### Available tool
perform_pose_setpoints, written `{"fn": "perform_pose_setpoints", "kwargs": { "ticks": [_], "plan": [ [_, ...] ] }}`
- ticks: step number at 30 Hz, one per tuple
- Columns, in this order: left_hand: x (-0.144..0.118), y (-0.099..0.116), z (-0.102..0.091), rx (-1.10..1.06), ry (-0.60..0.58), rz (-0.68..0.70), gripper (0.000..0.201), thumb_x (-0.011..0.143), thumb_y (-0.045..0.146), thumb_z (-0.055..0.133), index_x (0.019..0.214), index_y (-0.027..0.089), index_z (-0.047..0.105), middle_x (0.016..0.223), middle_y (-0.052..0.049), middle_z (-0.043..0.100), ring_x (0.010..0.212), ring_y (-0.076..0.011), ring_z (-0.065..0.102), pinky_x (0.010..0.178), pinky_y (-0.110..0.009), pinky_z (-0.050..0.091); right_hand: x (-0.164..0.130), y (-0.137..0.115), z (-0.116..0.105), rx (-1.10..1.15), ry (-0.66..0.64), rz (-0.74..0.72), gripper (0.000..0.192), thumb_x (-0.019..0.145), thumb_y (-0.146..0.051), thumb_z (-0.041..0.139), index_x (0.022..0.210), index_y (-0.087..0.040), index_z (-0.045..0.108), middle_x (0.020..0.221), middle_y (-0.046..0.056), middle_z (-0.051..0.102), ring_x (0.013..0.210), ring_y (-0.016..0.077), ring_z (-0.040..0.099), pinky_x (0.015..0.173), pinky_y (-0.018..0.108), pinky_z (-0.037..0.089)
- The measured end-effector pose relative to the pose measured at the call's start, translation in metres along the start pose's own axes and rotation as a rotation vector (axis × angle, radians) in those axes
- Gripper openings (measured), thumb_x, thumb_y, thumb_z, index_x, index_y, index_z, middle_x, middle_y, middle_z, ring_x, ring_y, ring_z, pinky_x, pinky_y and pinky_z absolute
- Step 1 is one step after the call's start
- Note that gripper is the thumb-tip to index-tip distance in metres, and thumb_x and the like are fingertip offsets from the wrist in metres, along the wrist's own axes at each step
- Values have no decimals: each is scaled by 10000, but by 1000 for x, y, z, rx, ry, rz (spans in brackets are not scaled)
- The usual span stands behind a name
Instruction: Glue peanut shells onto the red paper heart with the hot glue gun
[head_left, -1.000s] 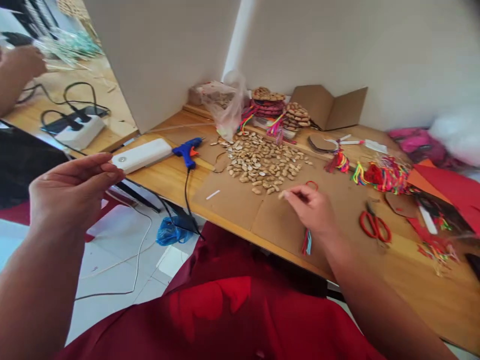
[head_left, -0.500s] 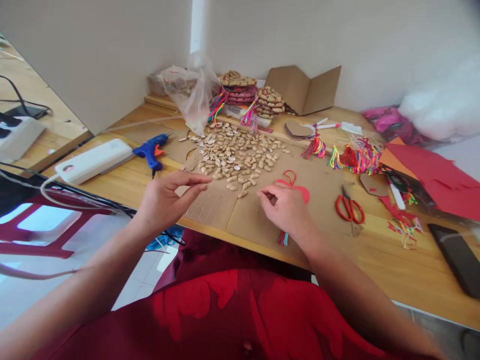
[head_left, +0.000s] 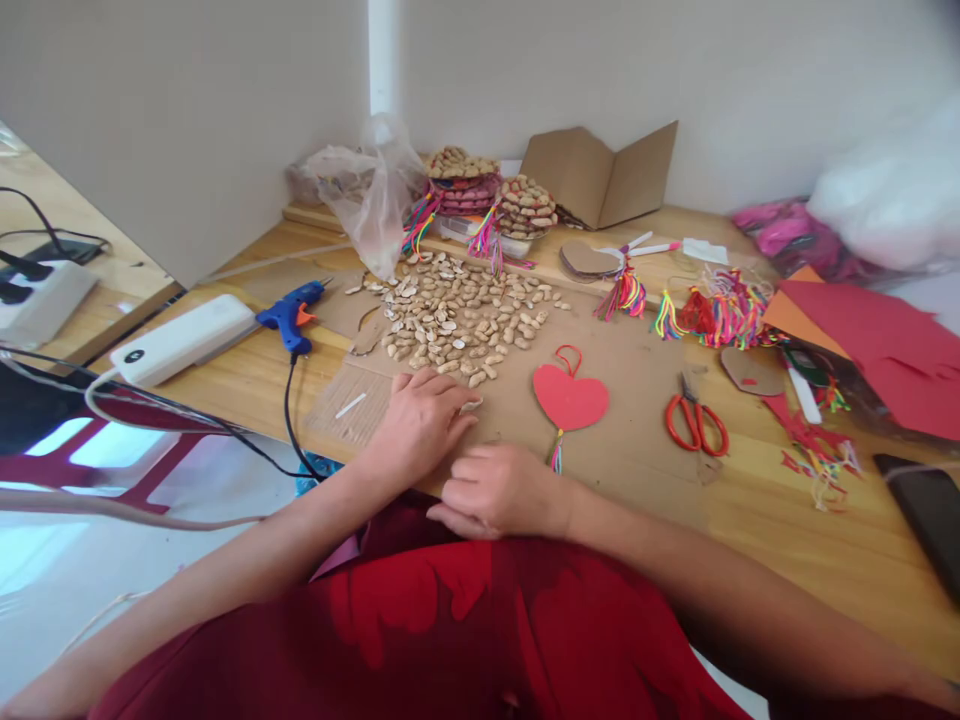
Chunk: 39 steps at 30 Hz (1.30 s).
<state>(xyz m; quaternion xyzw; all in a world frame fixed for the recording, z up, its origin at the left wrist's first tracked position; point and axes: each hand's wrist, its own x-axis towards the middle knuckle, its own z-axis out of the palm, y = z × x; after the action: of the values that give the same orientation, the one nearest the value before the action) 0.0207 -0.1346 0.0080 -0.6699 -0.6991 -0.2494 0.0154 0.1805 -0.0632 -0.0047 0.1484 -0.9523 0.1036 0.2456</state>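
Observation:
My left hand [head_left: 420, 425] lies palm down on the brown cardboard sheet [head_left: 637, 350], its fingertips touching the nearest shells of a spread of peanuts [head_left: 457, 315]. It holds nothing. My right hand [head_left: 499, 490] rests palm down at the table's front edge, just behind the left hand, with its fingers loosely bent and nothing visible in it. A red paper heart [head_left: 570, 398] with a red loop and a coloured tassel lies flat on the cardboard to the right of both hands, untouched.
A blue glue gun [head_left: 289, 315] and a white power strip [head_left: 184, 338] lie at the left, their cords hanging off the edge. Red scissors [head_left: 696, 423], coloured tassels [head_left: 720, 315], red paper [head_left: 885, 350], a plastic bag [head_left: 371, 195] and stacked peanut-covered pieces [head_left: 491, 195] surround the cardboard.
Both hands have come down and back toward me; the right hand has left the red heart, which now lies uncovered. The view has swung from the left side to the table.

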Motion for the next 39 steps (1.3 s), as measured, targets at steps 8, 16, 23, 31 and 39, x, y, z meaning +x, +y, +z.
{"fn": "perform_pose_setpoints", "kwargs": {
  "ticks": [8, 16, 23, 31, 39],
  "plan": [
    [8, 5, 10, -253, -66, -76, 116, 916, 227, 664, 953, 247, 772, 965, -33, 766, 931, -214, 665, 874, -385, 480, -5, 3, 30, 9, -81, 3, 469, 1021, -474, 493, 673, -198, 642, 618, 5, 594, 583, 144, 512, 522, 294, 299],
    [19, 4, 12, -350, -124, -220, 87, 869, 252, 720, 932, 247, 781, 913, -17, 770, 843, -189, 688, 798, -330, 529, -3, 8, 33, -5, -144, -16, 422, 1020, -460, 530, 713, -211, 680, 641, 0, 592, 645, 146, 516, 535, 291, 281],
    [17, -1, 6, -275, -26, -195, 130, 909, 248, 648, 931, 257, 775, 962, -30, 766, 908, -196, 682, 859, -347, 519, 1, 15, 25, 119, -331, -47, 231, 1003, -267, 560, 808, -208, 669, 760, -10, 615, 722, 135, 530, 589, 273, 324],
    [16, -6, -2, -211, 27, -119, 165, 933, 237, 619, 1038, 253, 745, 1014, -29, 759, 937, -207, 658, 881, -376, 465, -2, 18, 26, 241, -345, 83, 212, 1007, -348, 569, 881, -206, 664, 802, -13, 617, 702, 121, 508, 532, 276, 263],
    [23, 4, 11, -35, -27, -1, 147, 936, 234, 666, 1069, 250, 725, 970, -19, 756, 913, -222, 623, 837, -392, 390, -9, 20, 34, 277, -306, 175, 163, 1012, -300, 557, 1013, -263, 716, 874, -25, 659, 773, 125, 518, 514, 284, 203]
  ]
}}
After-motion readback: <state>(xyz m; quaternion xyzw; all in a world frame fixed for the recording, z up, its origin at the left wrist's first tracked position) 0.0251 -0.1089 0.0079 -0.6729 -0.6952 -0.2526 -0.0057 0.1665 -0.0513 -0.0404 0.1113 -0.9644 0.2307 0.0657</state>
